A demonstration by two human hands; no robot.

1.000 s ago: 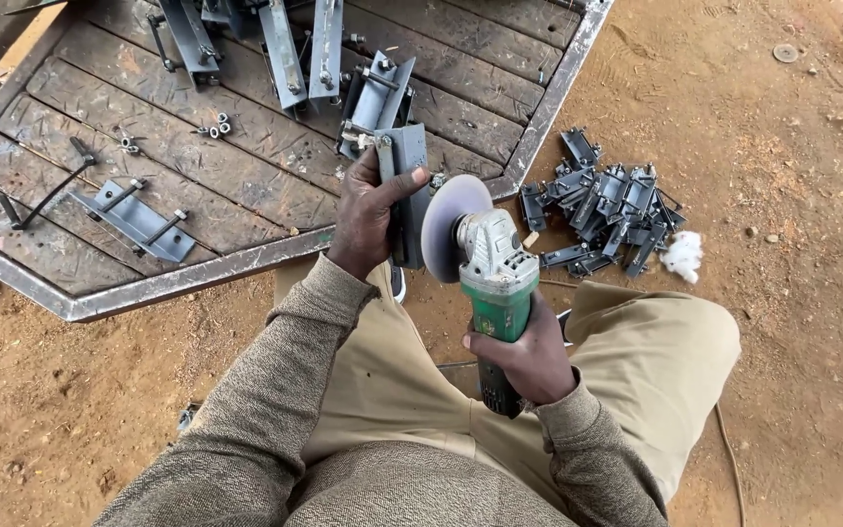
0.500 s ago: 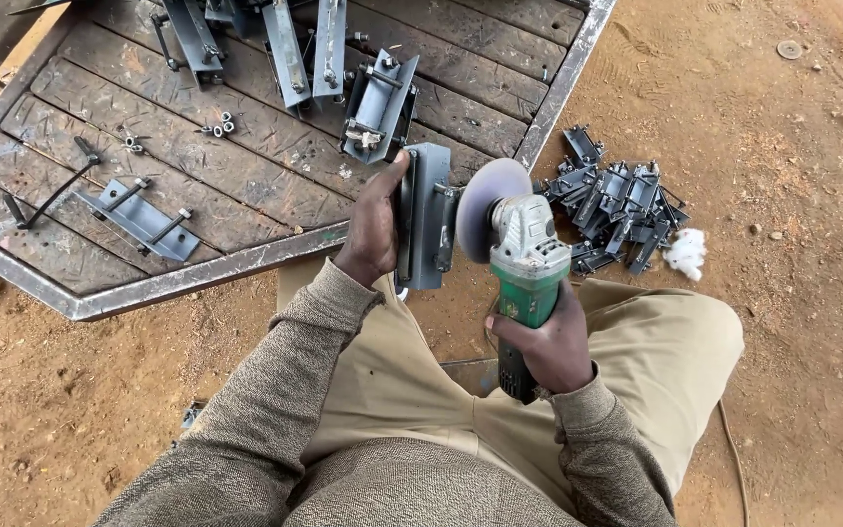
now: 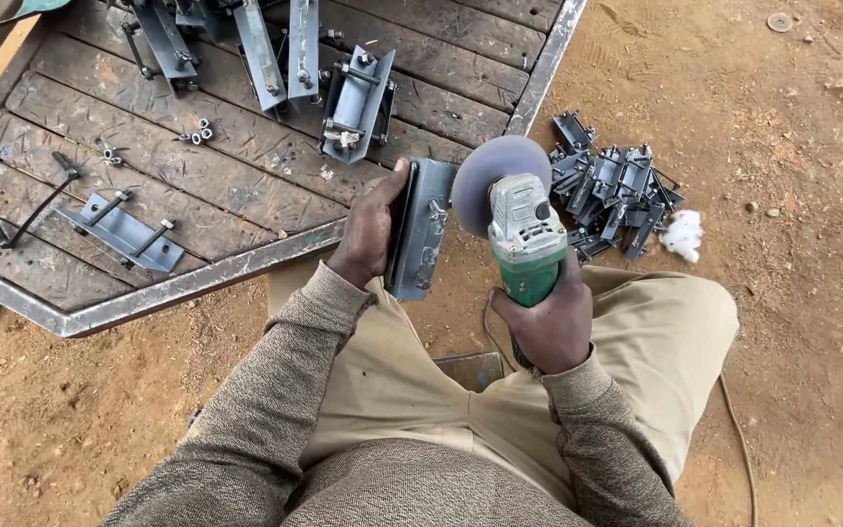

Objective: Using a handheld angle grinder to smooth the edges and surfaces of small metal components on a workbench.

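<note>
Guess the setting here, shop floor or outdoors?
Likely an outdoor metalworking yard: bare dirt ground, a steel-framed plank panel lying on it, and a pile of small metal brackets beside the angle grinder.

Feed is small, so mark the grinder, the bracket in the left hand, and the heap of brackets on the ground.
grinder [image 3: 522,226]: head view, on its grey gear head.
bracket [image 3: 420,230]: head view, on its flat face.
heap [image 3: 609,185]: head view, on its middle pieces.
</note>
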